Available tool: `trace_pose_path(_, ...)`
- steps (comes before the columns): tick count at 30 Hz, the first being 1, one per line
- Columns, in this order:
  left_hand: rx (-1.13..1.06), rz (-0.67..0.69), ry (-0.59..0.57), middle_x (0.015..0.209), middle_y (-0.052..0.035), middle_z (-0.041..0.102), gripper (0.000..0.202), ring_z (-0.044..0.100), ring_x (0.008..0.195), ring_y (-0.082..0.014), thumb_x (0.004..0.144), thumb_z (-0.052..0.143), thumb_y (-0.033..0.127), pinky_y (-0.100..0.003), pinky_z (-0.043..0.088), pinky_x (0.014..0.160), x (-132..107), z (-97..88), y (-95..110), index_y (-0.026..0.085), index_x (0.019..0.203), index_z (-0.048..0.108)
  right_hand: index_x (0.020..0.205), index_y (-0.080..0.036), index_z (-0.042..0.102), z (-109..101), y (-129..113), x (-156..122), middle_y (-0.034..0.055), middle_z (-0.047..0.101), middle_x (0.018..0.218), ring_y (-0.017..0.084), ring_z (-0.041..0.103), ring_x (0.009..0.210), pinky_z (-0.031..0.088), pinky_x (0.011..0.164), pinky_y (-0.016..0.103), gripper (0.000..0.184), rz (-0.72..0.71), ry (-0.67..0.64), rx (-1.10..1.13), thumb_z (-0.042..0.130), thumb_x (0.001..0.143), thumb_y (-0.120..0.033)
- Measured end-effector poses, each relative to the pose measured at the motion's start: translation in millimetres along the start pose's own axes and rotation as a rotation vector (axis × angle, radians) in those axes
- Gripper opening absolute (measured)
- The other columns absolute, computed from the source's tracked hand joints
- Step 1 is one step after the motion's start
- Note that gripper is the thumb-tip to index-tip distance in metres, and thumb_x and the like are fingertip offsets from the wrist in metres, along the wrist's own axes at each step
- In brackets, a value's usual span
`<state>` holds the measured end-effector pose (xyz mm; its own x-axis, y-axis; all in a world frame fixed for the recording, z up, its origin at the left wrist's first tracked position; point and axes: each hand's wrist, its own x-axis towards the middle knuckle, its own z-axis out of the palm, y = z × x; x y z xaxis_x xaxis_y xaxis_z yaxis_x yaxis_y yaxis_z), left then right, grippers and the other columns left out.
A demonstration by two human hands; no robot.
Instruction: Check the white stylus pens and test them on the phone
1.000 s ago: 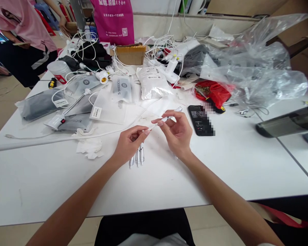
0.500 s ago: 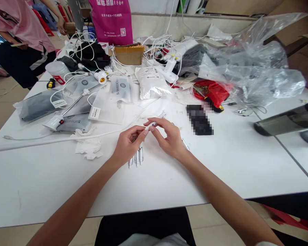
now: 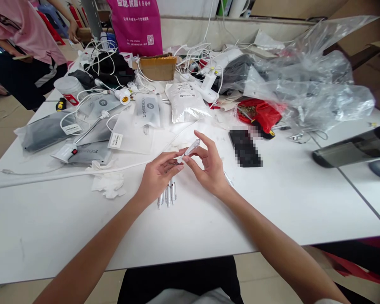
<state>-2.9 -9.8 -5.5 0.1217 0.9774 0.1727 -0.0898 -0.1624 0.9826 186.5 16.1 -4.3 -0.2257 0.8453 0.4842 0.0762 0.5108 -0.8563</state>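
Over the middle of the white table (image 3: 82, 228), my right hand (image 3: 210, 169) pinches a small clear pen-like tube (image 3: 188, 150) between thumb and fingers. My left hand (image 3: 158, 175) is curled, and its fingertips meet the tube's lower end. Several similar small silvery tubes (image 3: 167, 195) lie side by side on the table right under my left hand. A thin clear stick (image 3: 228, 179) lies on the table by my right wrist.
A dark phone (image 3: 245, 147) lies right of my hands. Crumpled tissue (image 3: 109, 183) and a long white cable (image 3: 66, 173) sit to the left. Packets, chargers, a cardboard box (image 3: 158, 67) and clear plastic bags (image 3: 307, 84) crowd the far half. A person in pink (image 3: 22, 33) stands far left.
My right hand moved left toward my left hand and the long thin piece it held now lies on the table. Both hands now meet on a short clear tube.
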Motion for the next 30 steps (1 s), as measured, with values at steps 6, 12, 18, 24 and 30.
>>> trace_pose_path(6, 0.048, -0.038, 0.017, 0.116, -0.0084, 0.081, 0.021, 0.075, 0.113, -0.0256, 0.091, 0.087, 0.038, -0.037, 0.061, 0.101, -0.2, 0.3, 2.7, 0.023, 0.106, 0.088, 0.148, -0.033, 0.053, -1.0, 2.4, 1.8, 0.0005, 0.071, 0.092, 0.023, 0.073, 0.091, 0.062, 0.097, 0.047, 0.063, 0.086, 0.029, 0.033, 0.084, 0.094, -0.047)
trace_pose_path(12, 0.024, -0.159, 0.005, 0.103, -0.0073, 0.084, 0.034, 0.079, 0.092, -0.0238, 0.088, 0.089, 0.047, -0.039, 0.064, 0.094, -2.6, 2.4, 5.1, 0.021, 0.109, 0.088, 0.102, -0.026, 0.070, -1.9, -5.2, 4.2, 0.0041, 0.074, 0.106, 0.022, 0.071, 0.104, 0.058, 0.097, 0.041, 0.020, 0.078, -0.004, 0.010, 0.079, 0.099, -0.043)
trace_pose_path(18, -0.015, -0.164, 0.077, 0.102, -0.0085, 0.084, 0.041, 0.078, 0.086, -0.0232, 0.079, 0.095, 0.052, -0.040, 0.065, 0.090, -0.5, 3.9, 10.3, 0.020, 0.104, 0.088, 0.135, -0.029, 0.064, 0.8, -13.2, 1.1, 0.0082, 0.076, 0.127, 0.024, 0.073, 0.119, 0.059, 0.105, 0.046, 0.035, 0.117, -0.121, 0.212, 0.070, 0.105, -0.045)
trace_pose_path(24, 0.013, -0.157, -0.040, 0.091, -0.0068, 0.083, 0.031, 0.079, 0.087, -0.0232, 0.088, 0.088, 0.049, -0.037, 0.065, 0.087, -5.1, 4.5, 12.4, 0.021, 0.099, 0.087, 0.091, -0.024, 0.070, 1.5, -6.3, 1.7, 0.0024, 0.073, 0.092, 0.019, 0.070, 0.086, 0.060, 0.085, 0.038, 0.034, 0.107, 0.024, 0.139, 0.090, 0.086, -0.050)
trace_pose_path(30, -0.011, -0.131, 0.046, 0.091, -0.0073, 0.082, 0.036, 0.077, 0.078, -0.0202, 0.087, 0.089, 0.050, -0.035, 0.064, 0.082, -1.0, 2.0, 13.2, 0.018, 0.102, 0.084, 0.140, -0.029, 0.061, 1.0, -13.5, 3.7, 0.0095, 0.075, 0.125, 0.025, 0.072, 0.118, 0.060, 0.103, 0.045, 0.049, 0.123, -0.085, 0.257, 0.073, 0.100, -0.055)
